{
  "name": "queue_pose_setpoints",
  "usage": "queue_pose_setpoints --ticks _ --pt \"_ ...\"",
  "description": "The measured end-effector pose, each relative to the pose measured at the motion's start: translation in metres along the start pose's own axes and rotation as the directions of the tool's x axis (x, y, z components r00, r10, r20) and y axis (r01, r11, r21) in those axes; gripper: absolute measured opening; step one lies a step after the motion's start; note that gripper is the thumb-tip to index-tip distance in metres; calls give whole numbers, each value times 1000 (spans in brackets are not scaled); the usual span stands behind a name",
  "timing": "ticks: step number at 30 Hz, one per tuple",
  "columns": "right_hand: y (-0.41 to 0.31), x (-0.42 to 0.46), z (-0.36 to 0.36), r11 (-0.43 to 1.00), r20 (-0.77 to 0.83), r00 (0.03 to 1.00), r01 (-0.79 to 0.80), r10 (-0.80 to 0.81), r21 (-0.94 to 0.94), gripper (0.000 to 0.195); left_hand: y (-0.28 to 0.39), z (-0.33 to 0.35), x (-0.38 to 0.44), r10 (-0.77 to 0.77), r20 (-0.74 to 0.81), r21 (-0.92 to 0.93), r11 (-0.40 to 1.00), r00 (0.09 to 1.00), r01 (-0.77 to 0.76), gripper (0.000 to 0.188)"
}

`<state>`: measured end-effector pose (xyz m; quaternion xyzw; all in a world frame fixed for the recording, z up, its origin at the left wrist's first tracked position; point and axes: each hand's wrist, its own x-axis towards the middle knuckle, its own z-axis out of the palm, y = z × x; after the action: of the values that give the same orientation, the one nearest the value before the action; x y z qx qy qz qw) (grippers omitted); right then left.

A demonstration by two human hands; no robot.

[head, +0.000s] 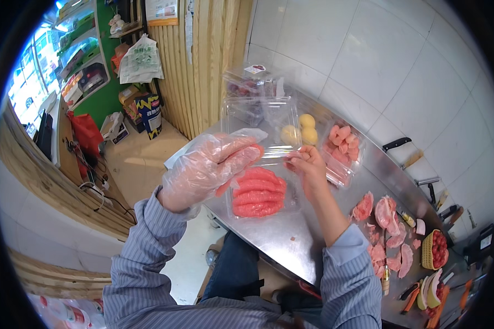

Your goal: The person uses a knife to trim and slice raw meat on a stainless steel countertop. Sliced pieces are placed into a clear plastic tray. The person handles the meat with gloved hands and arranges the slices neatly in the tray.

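A clear plastic clamshell box (pixel 294 201) lies on the steel table with several peeled red pomelo segments (pixel 259 193) in a row. Its clear lid (pixel 259 123) stands raised behind them. My left hand (pixel 214 168), in a clear plastic glove, is closed around a red piece of fruit, mostly covered by the fingers, above the box's left side. My bare right hand (pixel 306 164) pinches the lid's near right corner. Right of it stands another clear box (pixel 339 177) of pink fruit pieces. Several yellow round fruits (pixel 307 121) sit behind the lid.
Pomelo peel (pixel 406 261) and scraps lie at the right of the table (pixel 271 242), near a wooden-handled knife (pixel 385 283), a wicker basket (pixel 427 253) of small red fruits and orange-handled tools (pixel 411 298). Knives (pixel 397 143) line the tiled wall. More clear boxes (pixel 247 84) are stacked behind.
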<state>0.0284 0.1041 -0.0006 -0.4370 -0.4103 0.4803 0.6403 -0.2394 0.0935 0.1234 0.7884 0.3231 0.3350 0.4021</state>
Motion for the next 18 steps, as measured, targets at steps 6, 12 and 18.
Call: queue_pose_setpoints --ticks 6,12,18 --pt "6 14 -2 986 -25 995 -97 94 -135 37 -39 4 14 16 71 0 1000 997 -16 29" --pt "-3 12 1 963 12 981 -190 196 -189 38 -76 1 34 10 250 132 990 968 -44 29" --pt "4 11 -5 931 90 953 -259 290 -259 40 -80 20 43 -10 364 226 971 931 -78 28"
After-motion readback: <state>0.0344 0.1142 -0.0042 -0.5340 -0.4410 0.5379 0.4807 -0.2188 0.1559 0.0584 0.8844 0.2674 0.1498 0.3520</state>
